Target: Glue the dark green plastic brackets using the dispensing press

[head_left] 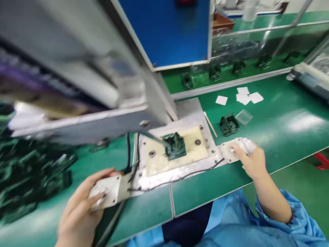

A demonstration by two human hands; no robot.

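Observation:
My left hand [83, 202] grips the white button box [110, 190] at the near left end of the press base, its thumb on the round metal button. At the right end, my right hand [253, 159] is closed around a matching button box [227, 151], thumb on its button. Between them a dark green plastic part [174, 145] sits on the cream fixture plate [194, 154]. A thin blurred rod from the machine head [128, 92] slants down to this part; whether it touches cannot be made out.
Right of the fixture lie another dark green part [229, 124], a clear plastic cover [244, 117], a thin stick [210, 124] and several white squares [243, 98]. A heap of dark green parts [31, 171] fills the left. Several parts stand behind the metal rail [231, 83]. Cables [113, 219] run near my left hand.

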